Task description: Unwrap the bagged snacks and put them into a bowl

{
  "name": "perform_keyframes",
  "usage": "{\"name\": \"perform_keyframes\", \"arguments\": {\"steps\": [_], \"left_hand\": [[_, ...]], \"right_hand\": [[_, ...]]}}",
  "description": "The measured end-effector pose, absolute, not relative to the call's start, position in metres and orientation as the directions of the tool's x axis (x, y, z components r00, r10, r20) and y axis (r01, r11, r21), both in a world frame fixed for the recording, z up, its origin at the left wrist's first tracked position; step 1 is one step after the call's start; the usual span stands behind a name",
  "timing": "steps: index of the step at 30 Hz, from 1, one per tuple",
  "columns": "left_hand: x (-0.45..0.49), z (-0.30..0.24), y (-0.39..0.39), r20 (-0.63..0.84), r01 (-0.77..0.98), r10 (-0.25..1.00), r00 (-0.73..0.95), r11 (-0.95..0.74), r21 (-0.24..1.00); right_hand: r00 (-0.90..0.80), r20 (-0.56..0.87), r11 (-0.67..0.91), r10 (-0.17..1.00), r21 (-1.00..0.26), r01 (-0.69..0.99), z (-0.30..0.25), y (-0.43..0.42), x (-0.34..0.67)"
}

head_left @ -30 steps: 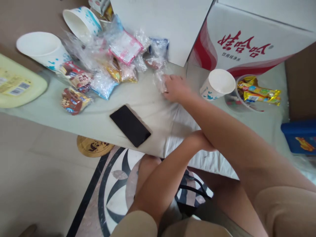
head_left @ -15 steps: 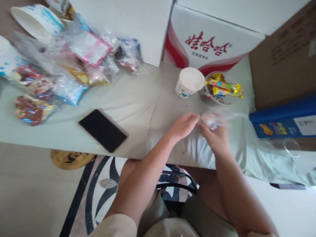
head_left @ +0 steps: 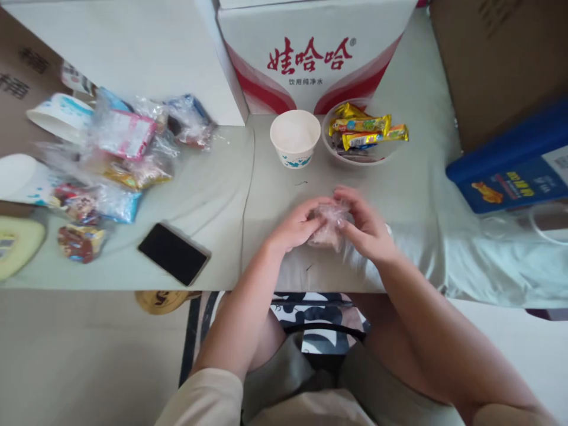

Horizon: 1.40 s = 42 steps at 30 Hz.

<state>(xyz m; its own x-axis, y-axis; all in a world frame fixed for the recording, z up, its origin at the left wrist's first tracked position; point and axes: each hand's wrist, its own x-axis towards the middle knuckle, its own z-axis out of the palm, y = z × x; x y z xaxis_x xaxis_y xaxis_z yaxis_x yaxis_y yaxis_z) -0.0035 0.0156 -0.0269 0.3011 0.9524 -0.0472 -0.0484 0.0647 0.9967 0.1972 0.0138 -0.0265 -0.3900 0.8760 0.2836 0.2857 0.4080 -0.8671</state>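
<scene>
Between my two hands is a small clear plastic bag [head_left: 329, 228], crumpled, with something pale pinkish inside that I cannot make out. My left hand [head_left: 298, 226] grips its left side, thumb on top. On the other side, my right hand [head_left: 362, 228] pinches the plastic between thumb and fingers. Both hands are low over the cloth, near its front edge. Just beyond them stands a white paper cup [head_left: 295, 142] with a blue-green pattern, upright. Right of the cup sits a clear round bowl [head_left: 355, 158] holding several yellow-wrapped snack sticks [head_left: 361, 125].
A black phone [head_left: 174, 253] lies on the cloth to the left. Behind it are a heap of wrapped snacks [head_left: 128, 139] and tipped paper cups [head_left: 62, 115]. A white-and-red carton [head_left: 310, 53] stands at the back. On the right are a blue box [head_left: 510, 171] and a brown carton [head_left: 492, 77].
The view has swung right and levelled. My hands have come closer together around the plastic bag, and my left hand now grips its left side.
</scene>
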Motion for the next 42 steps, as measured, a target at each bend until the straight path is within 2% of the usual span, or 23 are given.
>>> {"name": "perform_keyframes", "arguments": {"steps": [3,7,10,14,17,21,24,29,33,39,42], "left_hand": [[0.002,-0.029,0.021,-0.056,-0.044,0.976,0.209,0.066,0.997],[0.009,-0.026,0.027,-0.140,-0.294,0.982,0.127,0.172,0.940],[0.011,-0.026,0.031,-0.168,-0.415,0.985,0.032,0.166,0.895],[0.005,-0.030,0.036,-0.086,-0.318,0.984,-0.155,0.033,0.948],[-0.003,-0.033,0.037,-0.030,-0.219,0.966,-0.257,-0.028,0.975],[-0.013,-0.037,0.037,0.014,-0.086,0.965,-0.261,-0.038,0.996],[-0.012,-0.041,0.035,0.104,0.023,0.963,-0.247,-0.101,0.995],[0.001,-0.042,0.028,0.179,0.159,0.976,-0.125,-0.159,0.974],[0.004,-0.040,0.025,0.170,0.137,0.978,-0.121,-0.153,0.979],[-0.029,-0.045,0.038,0.163,-0.011,0.887,-0.433,-0.186,0.982],[-0.037,-0.046,0.040,0.148,-0.056,0.875,-0.460,-0.195,0.979]], "right_hand": [[-0.431,0.365,0.502,0.825,-0.824,0.263,-0.017,0.014,0.193],[-0.418,0.441,0.592,0.795,-0.716,0.370,-0.013,0.014,0.196],[-0.369,0.430,0.565,0.824,-0.671,0.479,-0.016,0.014,0.206],[-0.242,0.308,0.384,0.920,-0.585,0.714,-0.025,0.018,0.221],[-0.233,0.218,0.316,0.948,-0.530,0.787,-0.035,0.025,0.232],[-0.225,0.219,0.312,0.950,-0.578,0.754,-0.036,0.031,0.239],[-0.217,0.204,0.298,0.955,-0.667,0.683,-0.021,0.026,0.233],[-0.352,0.077,0.262,0.933,-0.814,0.519,0.002,0.013,0.208],[-0.387,0.072,0.290,0.919,-0.789,0.541,0.004,0.014,0.197],[-0.383,0.074,0.321,0.921,-0.701,0.636,-0.010,0.017,0.201],[-0.297,0.110,0.296,0.949,-0.639,0.710,-0.019,0.017,0.203]]}}
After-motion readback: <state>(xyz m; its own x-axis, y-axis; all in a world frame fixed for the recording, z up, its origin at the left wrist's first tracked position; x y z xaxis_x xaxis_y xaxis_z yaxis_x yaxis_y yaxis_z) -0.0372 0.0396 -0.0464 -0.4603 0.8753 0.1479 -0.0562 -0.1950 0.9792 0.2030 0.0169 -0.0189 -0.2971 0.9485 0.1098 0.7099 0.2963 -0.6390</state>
